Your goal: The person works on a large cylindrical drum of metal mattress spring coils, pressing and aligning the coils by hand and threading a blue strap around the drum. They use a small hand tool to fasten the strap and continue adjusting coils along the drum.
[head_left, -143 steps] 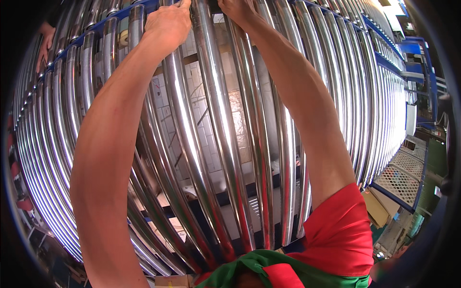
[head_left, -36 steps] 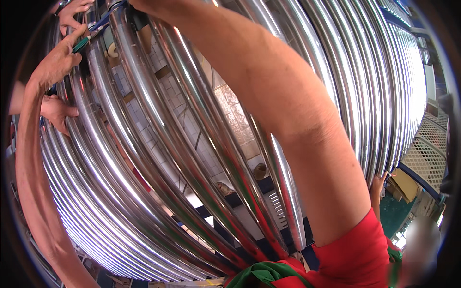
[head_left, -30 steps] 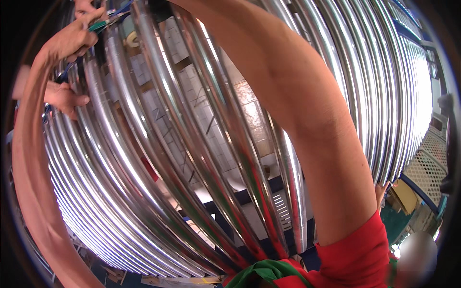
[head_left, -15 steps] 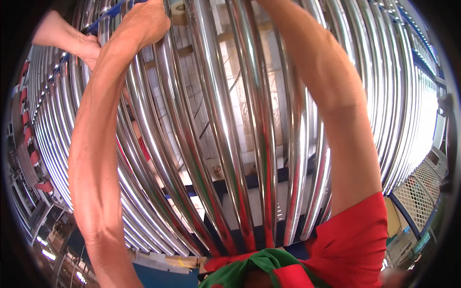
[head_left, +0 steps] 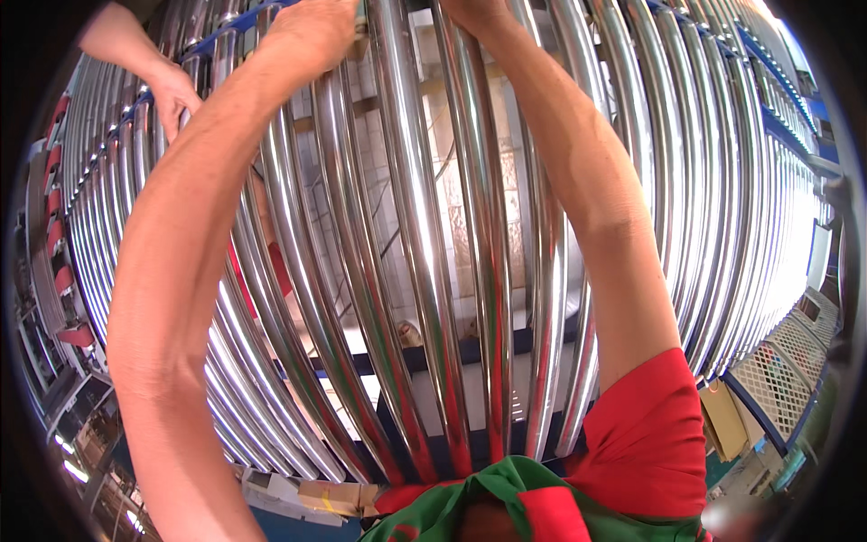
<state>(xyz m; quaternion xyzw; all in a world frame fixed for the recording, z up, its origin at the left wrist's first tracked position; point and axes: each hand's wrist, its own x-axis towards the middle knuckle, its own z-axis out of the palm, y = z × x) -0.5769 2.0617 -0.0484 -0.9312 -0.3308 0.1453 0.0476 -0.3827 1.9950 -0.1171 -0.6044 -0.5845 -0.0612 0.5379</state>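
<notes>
A row of long, shiny metal tubes (head_left: 411, 199) runs from the far edge toward my body. My left hand (head_left: 316, 34) is at the far end, closed over one of these tubes, with its fingertips hidden. At the top edge, my right hand (head_left: 474, 13) lies against another tube a little to the right. Most of its fingers are cut off by the picture's edge, so their grip does not show. To the left, another person's hand (head_left: 176, 95) reaches down onto a tube beside my left forearm.
Blue crossbars (head_left: 230, 34) run beneath the tubes. More tubes crowd both sides. Through the gaps, a light tiled floor (head_left: 452, 217) shows. A metal mesh panel (head_left: 786, 384) stands at the right, a cardboard piece (head_left: 339, 497) lies near my body, and red pads (head_left: 63, 280) line the left.
My left hand has moved slightly right in the picture, and my right hand has come into view at the top. The other person's hand has opened out above the tubes.
</notes>
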